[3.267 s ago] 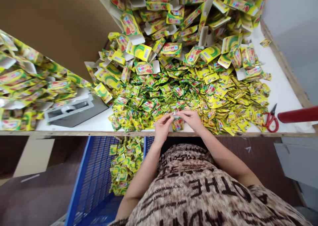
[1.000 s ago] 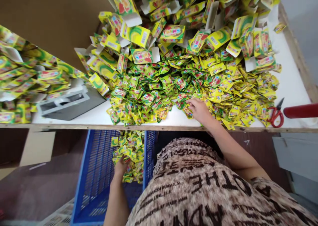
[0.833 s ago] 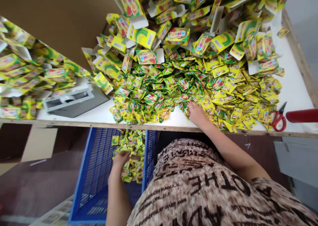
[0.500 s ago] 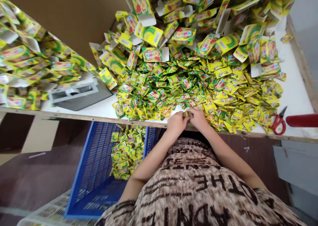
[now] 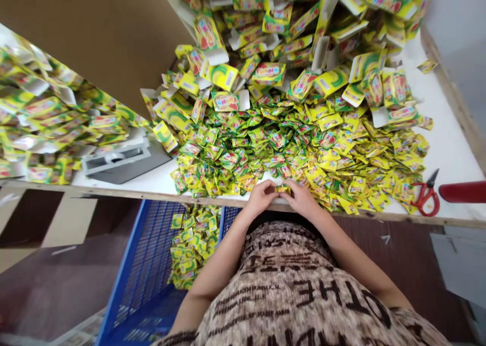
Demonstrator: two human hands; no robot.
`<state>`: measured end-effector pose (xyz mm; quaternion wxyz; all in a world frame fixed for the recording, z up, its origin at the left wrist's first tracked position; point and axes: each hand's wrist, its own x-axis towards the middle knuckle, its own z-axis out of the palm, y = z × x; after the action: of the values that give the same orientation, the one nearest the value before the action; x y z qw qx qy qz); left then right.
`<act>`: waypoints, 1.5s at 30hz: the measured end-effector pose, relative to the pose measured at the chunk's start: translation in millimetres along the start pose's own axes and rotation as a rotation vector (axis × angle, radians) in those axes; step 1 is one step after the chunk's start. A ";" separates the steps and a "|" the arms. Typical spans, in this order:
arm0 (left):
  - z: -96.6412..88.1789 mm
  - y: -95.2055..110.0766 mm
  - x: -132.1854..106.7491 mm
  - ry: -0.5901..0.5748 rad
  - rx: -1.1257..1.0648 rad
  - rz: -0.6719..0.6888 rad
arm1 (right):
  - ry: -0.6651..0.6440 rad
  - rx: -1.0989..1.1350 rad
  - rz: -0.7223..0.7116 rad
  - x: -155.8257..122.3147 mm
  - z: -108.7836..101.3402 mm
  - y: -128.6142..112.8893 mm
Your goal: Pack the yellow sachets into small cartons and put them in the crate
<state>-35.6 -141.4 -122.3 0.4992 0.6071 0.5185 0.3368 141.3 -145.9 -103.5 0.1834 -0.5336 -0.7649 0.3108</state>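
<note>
Between my two hands, at the table's front edge, is a small yellow box [image 5: 282, 189]. My left hand [image 5: 261, 197] grips its left end and my right hand [image 5: 301, 199] its right end, fingers closed on both sides. Fingers partly cover the box, so I cannot tell whether its flaps are open. Directly beyond my hands spreads a heap of small green and yellow sachets [image 5: 261, 138]. Behind that heap, printed yellow-green cartons [image 5: 224, 77] lie piled up, several with white flaps sticking out.
Red-handled scissors [image 5: 426, 199] and a red cylindrical object [image 5: 461, 191] lie at the right. A grey holder [image 5: 117, 161] stands at left beside a large brown cardboard panel [image 5: 98, 37]. Below the table's edge, a blue crate [image 5: 127, 265] contains yellow boxes [image 5: 192, 250].
The view has shifted slightly, so the table sits lower in it. More of the yellow box shows between my fingers, and my hands are a little farther apart.
</note>
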 end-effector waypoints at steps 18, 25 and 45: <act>-5.1 143.8 166.4 0.297 0.383 0.517 | -0.100 -0.195 -0.280 -26.5 -5.4 -8.1; 9.5 182.4 270.6 0.347 0.443 -0.081 | -0.069 -0.096 -0.126 -20.3 -1.3 -0.9; 17.1 21.8 12.9 0.263 0.410 0.077 | 0.173 -0.076 -0.143 51.8 -52.9 -20.3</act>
<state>-10.4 -132.5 -107.6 0.2805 0.6659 0.6130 0.3196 140.7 -87.7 -53.4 0.2498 -0.5091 -0.7936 0.2205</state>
